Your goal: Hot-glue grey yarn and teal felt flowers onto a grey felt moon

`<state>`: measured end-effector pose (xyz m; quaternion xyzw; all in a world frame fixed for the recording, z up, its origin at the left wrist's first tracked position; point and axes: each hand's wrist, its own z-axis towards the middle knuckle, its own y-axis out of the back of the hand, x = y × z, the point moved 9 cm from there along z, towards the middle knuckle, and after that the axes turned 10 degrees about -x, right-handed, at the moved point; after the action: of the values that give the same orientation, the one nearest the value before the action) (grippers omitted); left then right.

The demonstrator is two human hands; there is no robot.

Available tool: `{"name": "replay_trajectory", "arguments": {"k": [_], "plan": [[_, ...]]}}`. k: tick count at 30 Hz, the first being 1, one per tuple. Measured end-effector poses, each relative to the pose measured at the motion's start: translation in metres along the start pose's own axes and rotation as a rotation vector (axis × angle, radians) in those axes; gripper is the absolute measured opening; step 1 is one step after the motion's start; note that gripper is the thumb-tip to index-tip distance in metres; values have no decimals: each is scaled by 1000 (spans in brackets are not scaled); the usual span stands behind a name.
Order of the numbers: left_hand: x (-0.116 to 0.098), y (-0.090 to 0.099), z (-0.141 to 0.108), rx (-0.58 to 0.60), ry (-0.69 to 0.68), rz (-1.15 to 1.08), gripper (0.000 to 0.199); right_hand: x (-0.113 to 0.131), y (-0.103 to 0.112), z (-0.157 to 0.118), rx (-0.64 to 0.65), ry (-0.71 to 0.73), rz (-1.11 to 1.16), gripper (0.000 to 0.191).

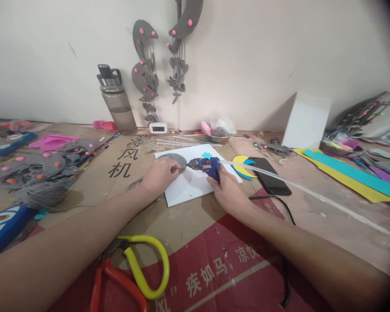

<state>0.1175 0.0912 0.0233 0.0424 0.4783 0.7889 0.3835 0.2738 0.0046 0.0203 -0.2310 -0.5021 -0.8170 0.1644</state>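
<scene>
My right hand (229,190) is wrapped around the handle of a blue hot glue gun (209,164), its nozzle pointing left. A long clear glue stick (305,189) sticks out of the gun's back end. Close to the nozzle, my left hand (160,175) is closed in a pinch; what lies between the fingertips is too small to make out. Behind that hand a grey round piece (175,159) shows in part on a white board (191,190). A small turquoise cutout (206,155) lies on the board just beyond the gun.
Yellow-and-red-handled scissors (149,268) lie in front. At right are a phone (269,175), yellow and blue crescents (243,167) and a black cord (284,206). Left are grey yarn (40,193) and grey crescents with pompoms (29,167). A bottle (117,102) stands by the wall.
</scene>
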Motion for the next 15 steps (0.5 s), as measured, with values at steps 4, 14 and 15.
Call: {"name": "replay_trajectory", "arguments": {"k": [4, 14, 15], "plan": [[1, -1, 0, 1, 2, 10, 23, 1, 0, 0, -9, 28, 50, 40], [-1, -1, 0, -4, -38, 5, 22, 3, -1, -1, 23, 27, -6, 45], [-1, -1, 0, -8, -38, 3, 22, 3, 0, -1, 14, 32, -9, 45]]}}
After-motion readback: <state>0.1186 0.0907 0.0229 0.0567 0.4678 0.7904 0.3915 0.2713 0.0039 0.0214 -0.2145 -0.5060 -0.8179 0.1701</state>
